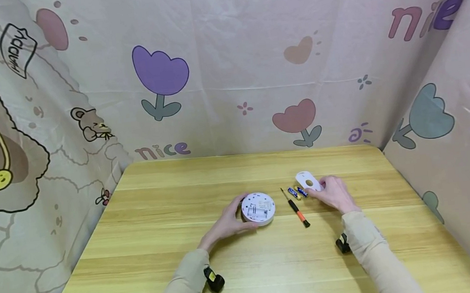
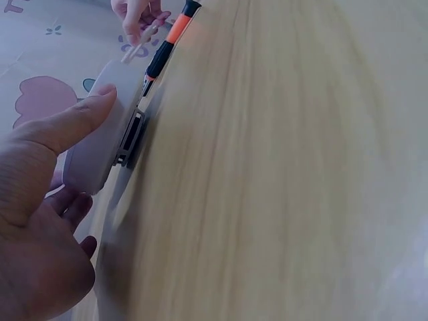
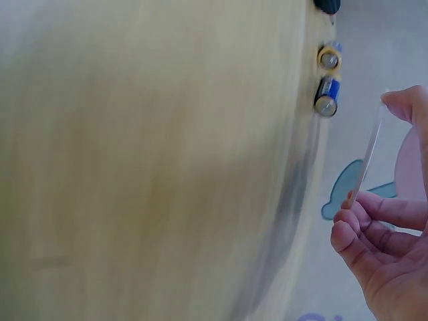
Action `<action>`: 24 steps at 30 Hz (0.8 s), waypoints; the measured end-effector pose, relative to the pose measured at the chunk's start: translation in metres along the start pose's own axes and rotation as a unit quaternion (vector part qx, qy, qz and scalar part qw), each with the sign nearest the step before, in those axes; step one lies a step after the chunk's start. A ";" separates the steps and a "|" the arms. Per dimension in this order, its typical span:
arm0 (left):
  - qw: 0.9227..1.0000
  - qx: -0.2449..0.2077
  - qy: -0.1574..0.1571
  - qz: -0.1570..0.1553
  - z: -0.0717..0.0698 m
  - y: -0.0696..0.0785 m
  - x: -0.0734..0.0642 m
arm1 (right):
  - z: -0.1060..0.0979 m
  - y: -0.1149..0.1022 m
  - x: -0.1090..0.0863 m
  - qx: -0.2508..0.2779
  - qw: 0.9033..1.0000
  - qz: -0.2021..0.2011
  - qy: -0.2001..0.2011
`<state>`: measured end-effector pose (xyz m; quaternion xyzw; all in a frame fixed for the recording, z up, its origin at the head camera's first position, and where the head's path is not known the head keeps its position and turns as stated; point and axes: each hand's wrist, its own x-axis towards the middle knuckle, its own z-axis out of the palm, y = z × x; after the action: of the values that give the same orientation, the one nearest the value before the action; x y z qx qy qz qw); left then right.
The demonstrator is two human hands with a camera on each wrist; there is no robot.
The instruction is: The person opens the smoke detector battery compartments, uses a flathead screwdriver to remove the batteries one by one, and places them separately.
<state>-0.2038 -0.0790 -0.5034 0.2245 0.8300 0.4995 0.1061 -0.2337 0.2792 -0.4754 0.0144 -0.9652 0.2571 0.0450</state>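
My left hand [image 1: 227, 220] grips a round white device [image 1: 259, 207], which looks like a smoke detector, by its rim. Thumb and fingers sit on opposite sides, and an open battery compartment faces up. In the left wrist view the device's side [image 2: 100, 144] shows under the thumb. Right of it, my right hand [image 1: 332, 193] holds a thin white plate [image 1: 305, 177] with a round hole by its edges. In the right wrist view this plate [image 3: 368, 157] appears edge-on, between thumb and fingertips. Two blue-and-yellow batteries [image 1: 293, 192] lie just left of the right hand.
A screwdriver [image 1: 298, 212] with a black-and-orange handle lies on the wooden table [image 1: 159, 196], between the device and the batteries. Printed curtains [image 1: 227, 62] enclose the back and both sides. Black wrist cameras [image 1: 215, 281] hang at both sleeves.
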 end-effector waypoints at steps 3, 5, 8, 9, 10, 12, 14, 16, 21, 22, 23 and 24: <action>1.000 -0.003 0.002 0.003 -0.002 -0.002 -0.001 | 0.003 -0.006 0.000 0.006 1.000 -0.013 0.001; 1.000 -0.004 -0.001 0.002 -0.004 -0.003 -0.001 | 0.005 -0.010 -0.001 0.013 1.000 -0.020 0.003; 1.000 -0.002 -0.010 -0.003 -0.006 -0.002 -0.001 | 0.007 -0.016 -0.003 0.021 0.999 -0.035 0.008; 1.000 -0.002 -0.013 -0.003 -0.007 -0.003 -0.001 | 0.008 -0.018 -0.003 0.025 0.999 -0.040 0.009; 1.000 -0.003 -0.014 0.000 -0.007 -0.003 -0.001 | 0.009 -0.020 -0.003 0.028 0.998 -0.047 0.011; 1.000 -0.002 -0.016 0.001 -0.008 -0.003 -0.001 | 0.011 -0.024 -0.004 0.029 0.998 -0.061 0.013; 1.000 -0.002 -0.016 0.007 -0.009 -0.003 -0.001 | 0.013 -0.028 -0.004 0.028 0.997 -0.077 0.016; 1.000 -0.006 -0.016 0.013 -0.009 -0.003 -0.001 | 0.015 -0.031 -0.005 0.024 0.995 -0.091 0.018; 1.000 -0.004 -0.025 0.018 -0.010 -0.003 -0.001 | 0.018 -0.039 -0.009 0.030 0.992 -0.123 0.010; 0.999 -0.004 -0.027 0.019 -0.010 -0.002 -0.001 | 0.019 -0.041 -0.009 0.032 0.991 -0.132 0.007; 0.999 -0.004 -0.029 0.018 -0.010 -0.002 -0.001 | 0.020 -0.043 -0.010 0.034 0.990 -0.140 0.004; 0.999 -0.008 -0.030 0.015 -0.010 -0.001 -0.001 | 0.020 -0.045 -0.010 0.035 0.988 -0.148 0.001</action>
<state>-0.2070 -0.0880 -0.5000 0.2506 0.8193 0.5003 0.1252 -0.2230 0.2299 -0.4716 0.1587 -0.9427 0.2816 0.0829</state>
